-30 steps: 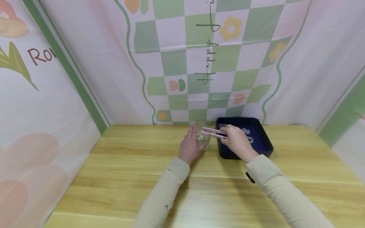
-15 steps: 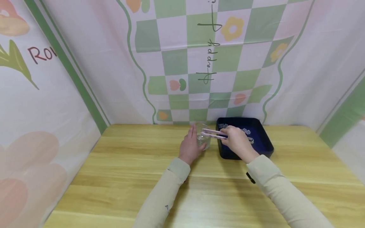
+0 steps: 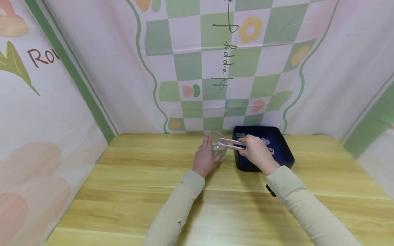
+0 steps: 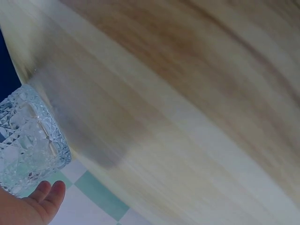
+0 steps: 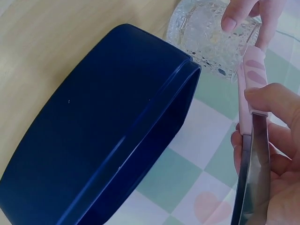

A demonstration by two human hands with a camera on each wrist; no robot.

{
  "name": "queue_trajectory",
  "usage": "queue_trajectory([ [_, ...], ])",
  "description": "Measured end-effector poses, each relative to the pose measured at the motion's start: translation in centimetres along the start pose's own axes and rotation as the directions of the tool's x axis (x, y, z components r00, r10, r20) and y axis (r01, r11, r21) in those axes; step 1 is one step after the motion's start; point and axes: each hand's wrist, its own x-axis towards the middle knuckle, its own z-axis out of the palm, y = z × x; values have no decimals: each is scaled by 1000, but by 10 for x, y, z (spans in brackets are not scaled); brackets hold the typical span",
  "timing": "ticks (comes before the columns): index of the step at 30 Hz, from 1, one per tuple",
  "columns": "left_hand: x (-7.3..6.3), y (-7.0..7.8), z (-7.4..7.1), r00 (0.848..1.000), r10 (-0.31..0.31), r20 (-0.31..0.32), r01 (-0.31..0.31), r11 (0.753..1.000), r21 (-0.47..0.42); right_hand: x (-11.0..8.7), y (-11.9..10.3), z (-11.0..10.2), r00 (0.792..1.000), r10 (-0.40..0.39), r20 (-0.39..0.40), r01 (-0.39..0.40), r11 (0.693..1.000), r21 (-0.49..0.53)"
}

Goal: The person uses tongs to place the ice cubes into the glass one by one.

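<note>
Navy tray (image 5: 93, 108): one, square-cornered, high-walled, standing on the wood-grain table (image 3: 129, 194) at its far edge; reference for all places below.
Glass (image 5: 206, 42): one, clear, with cut facets, just left of the navy tray.
Tongs (image 5: 260, 136): one pair, metal arms with pink, spotted sleeves; they reach left from over the navy tray to the mouth of the glass.
Right-hand grip: right hand (image 3: 257, 152) pinches the tongs, thumb on a pink sleeve, fingers on the opposite side.
Tongs' spread: arms slightly parted; whether the tips hold anything or touch the glass, cannot tell.
Left-hand grip: left hand (image 3: 205, 158) clasps the glass, fingers along its left side, thumb at the near side.
Tray contents: clear pieces (image 3: 265, 141) and a pale ring-shaped piece (image 3: 271, 151), partly hidden by the right hand.
Lettering, backdrop (image 3: 187, 68): "Happy" in dark script, running sideways, behind the navy tray and to its left; further strokes cut off above.
Lettering, side cloth (image 3: 18, 112): "Ro" in brown, far left of the navy tray, next letter incomplete.
Left arm pose: pale sleeve (image 3: 175, 210) slants forward, left of the navy tray.
Right arm pose: pale cuffed sleeve (image 3: 307, 205) comes from the near right; wrist above the navy tray's near side.
</note>
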Motion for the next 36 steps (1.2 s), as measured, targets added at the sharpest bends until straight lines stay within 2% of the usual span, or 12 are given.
queue_trajectory([
  [12, 0, 0, 0, 1000, -8, 2, 8, 1000, 1, 1, 2, -7, 1000, -4, -14, 4, 1000, 2],
  [21, 0, 1, -1, 1000, -8, 18, 8, 1000, 18, 5, 9, -20, 998, 66, -6, -67, 997, -32],
  [29, 0, 1, -3, 1000, -16, 21, 16, 1000, 2, 10, 27, -30, 989, 149, -6, -149, 988, -44],
  [36, 0, 1, -2, 1000, -14, 22, 14, 1000, 10, 10, 46, -29, 987, 142, -74, -144, 989, -27],
])
